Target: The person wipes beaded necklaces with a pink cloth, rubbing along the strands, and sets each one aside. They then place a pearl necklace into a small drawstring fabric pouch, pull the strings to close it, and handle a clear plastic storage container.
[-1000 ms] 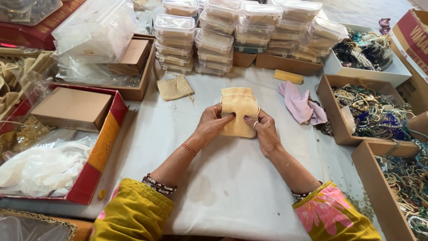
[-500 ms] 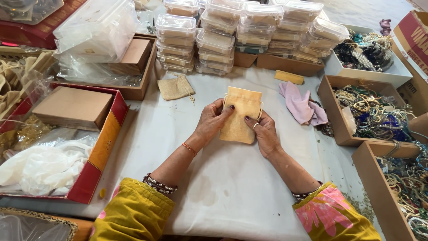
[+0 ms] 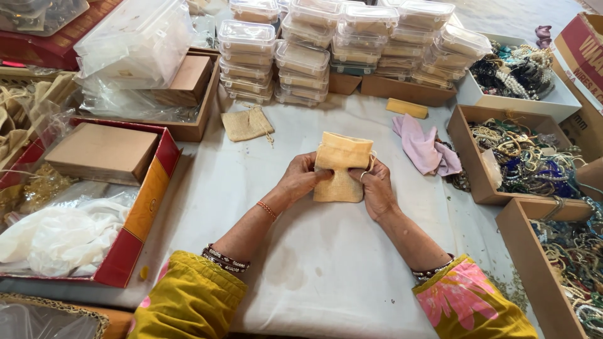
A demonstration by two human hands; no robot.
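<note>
The pouch point(image 3: 341, 166), flat earlier, now stands upright with its neck cinched between both hands.

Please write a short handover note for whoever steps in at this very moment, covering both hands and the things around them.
Left hand grips the left side of the small yellow drawstring pouch; right hand grips its right side, just above the white table cover.
The pouch's neck looks gathered.
A second, darker pouch lies flat beyond the left hand; a pink cloth lies beside the right.
Stacked clear lidded boxes stand at the far edge; cardboard boxes of beaded jewellery sit to the right.
Whether the held pouch is filled cannot be seen.
</note>
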